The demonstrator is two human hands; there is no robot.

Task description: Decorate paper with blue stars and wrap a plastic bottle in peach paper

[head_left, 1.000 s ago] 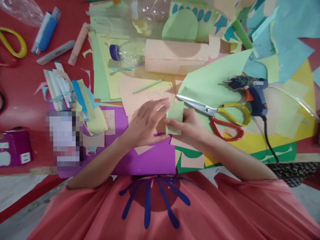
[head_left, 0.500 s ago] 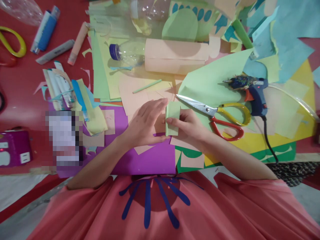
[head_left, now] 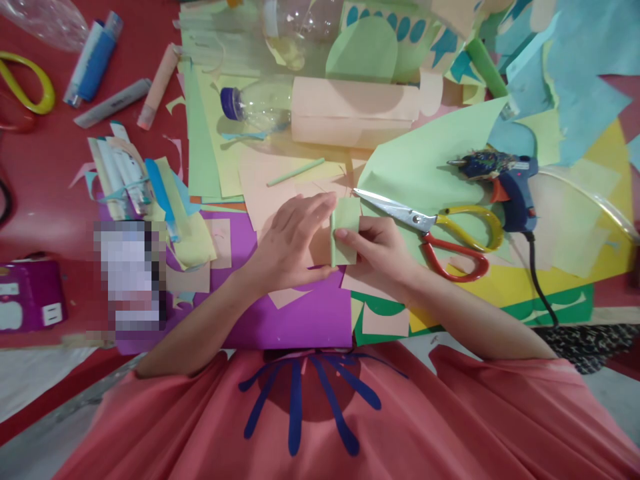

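Observation:
A small pale green paper strip (head_left: 347, 230), its left edge rolled into a thin tube, is between my hands. My right hand (head_left: 383, 243) pinches it, thumb on top and fingers behind. Arched around the rolled edge, my left hand (head_left: 293, 243) has fingertips at its upper end and the thumb at its lower end. Scissors (head_left: 417, 219) with yellow and red handles lie just right of my right hand. Beyond my hands a thin green paper roll (head_left: 296, 172) rests on peach paper (head_left: 257, 193).
A bottle wrapped in peach paper (head_left: 353, 110) lies at the back. A glue gun (head_left: 517, 190) with a cord is at the right. Markers (head_left: 117, 167), a blurred phone-like object (head_left: 131, 277) and a purple box (head_left: 33, 293) are at the left. Purple sheet (head_left: 300, 323) lies in front.
The green paper strip has shifted slightly up, and its flat face is turned a little more toward me. Both hands keep nearly the same hold.

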